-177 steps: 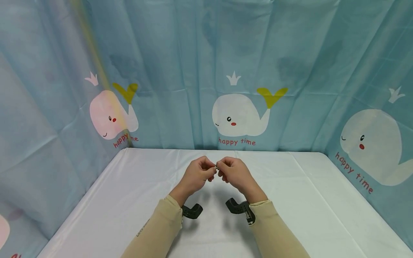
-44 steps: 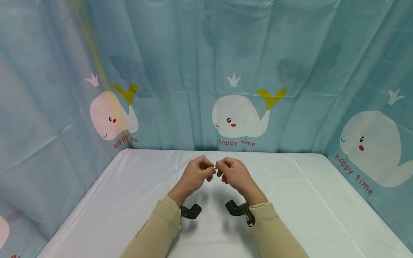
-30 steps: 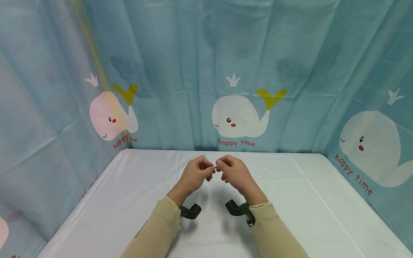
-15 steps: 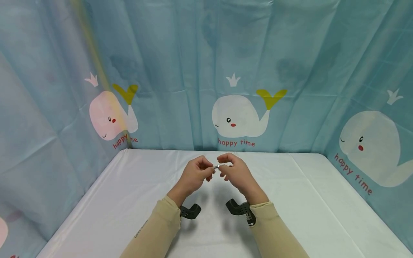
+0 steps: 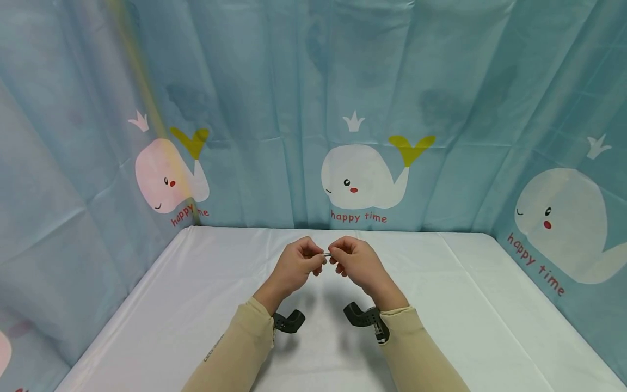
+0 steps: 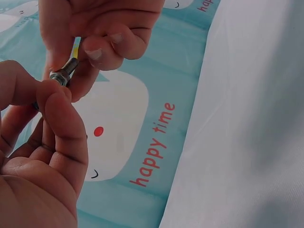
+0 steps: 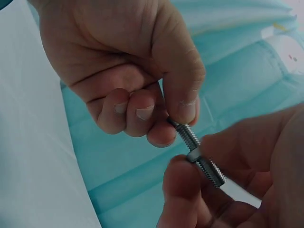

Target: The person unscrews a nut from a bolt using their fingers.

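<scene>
A silver threaded bolt is held level in the air between both hands, with a nut partway along its thread. In the head view, my left hand pinches one end of the bolt between thumb and index finger; that end is hidden by the fingertips. Thumb and forefinger of my right hand pinch the nut from the other side. Past the nut, the free threaded end sticks out towards the right palm, as both wrist views show. The remaining fingers of each hand are curled loosely.
A white-covered table lies beneath the hands. Blue curtains with whale prints surround its back and sides. Each wrist carries a black camera mount hanging near the sleeve.
Half a second ago the right thumb and index finger were spread apart around the nut; they are now closed on it again. The left hand has stayed almost still.
</scene>
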The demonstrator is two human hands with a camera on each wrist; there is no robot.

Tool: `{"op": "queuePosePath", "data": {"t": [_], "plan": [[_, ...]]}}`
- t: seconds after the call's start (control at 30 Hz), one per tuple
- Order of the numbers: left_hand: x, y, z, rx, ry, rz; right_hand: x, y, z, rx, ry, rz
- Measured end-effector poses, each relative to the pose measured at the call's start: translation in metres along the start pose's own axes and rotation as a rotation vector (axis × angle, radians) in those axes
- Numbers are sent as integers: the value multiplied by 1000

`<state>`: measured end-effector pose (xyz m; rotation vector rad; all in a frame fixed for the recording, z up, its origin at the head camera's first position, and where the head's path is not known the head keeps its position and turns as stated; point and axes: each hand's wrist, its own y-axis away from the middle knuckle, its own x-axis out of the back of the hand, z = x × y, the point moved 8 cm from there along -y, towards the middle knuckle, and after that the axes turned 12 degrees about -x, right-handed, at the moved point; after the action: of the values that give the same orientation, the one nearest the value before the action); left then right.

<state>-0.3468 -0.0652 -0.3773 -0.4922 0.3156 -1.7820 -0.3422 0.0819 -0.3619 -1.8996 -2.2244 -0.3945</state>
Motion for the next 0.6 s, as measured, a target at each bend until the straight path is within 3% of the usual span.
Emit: {"op": "queuePosePath", "data": {"t": [0.4, 0.6], "plan": [[0, 0, 1, 9, -8, -7, 1, 1, 1, -30, -14, 4], [0, 0, 0, 11, -13, -5, 1, 0, -1, -6, -6, -5]]}}
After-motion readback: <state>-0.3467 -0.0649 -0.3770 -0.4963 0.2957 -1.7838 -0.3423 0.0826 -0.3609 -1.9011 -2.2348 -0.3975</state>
